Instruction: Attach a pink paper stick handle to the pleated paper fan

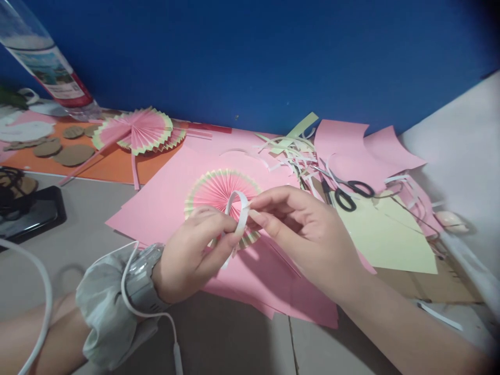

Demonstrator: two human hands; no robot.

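A narrow white ring that looks like a roll of tape [242,214] is pinched at its lower edge between the thumb and fingers of my left hand [197,247]. The thumb and forefinger of my right hand [299,224] close together on the ring's right side; whether a loose end lies between them is too small to tell. Below both hands, a round pleated paper fan [213,190], pink with a pale yellow-green rim, lies on pink paper [156,208]. The hands and ring hide part of its lower half.
Black-handled scissors [346,190] lie by a heap of paper strips [291,148]. Pale green paper [390,234] is at right. More pleated fans [135,130], cardboard discs [72,154], a bottle [50,67] and a phone [35,213] are at left. A white cable [125,284] crosses my left wrist.
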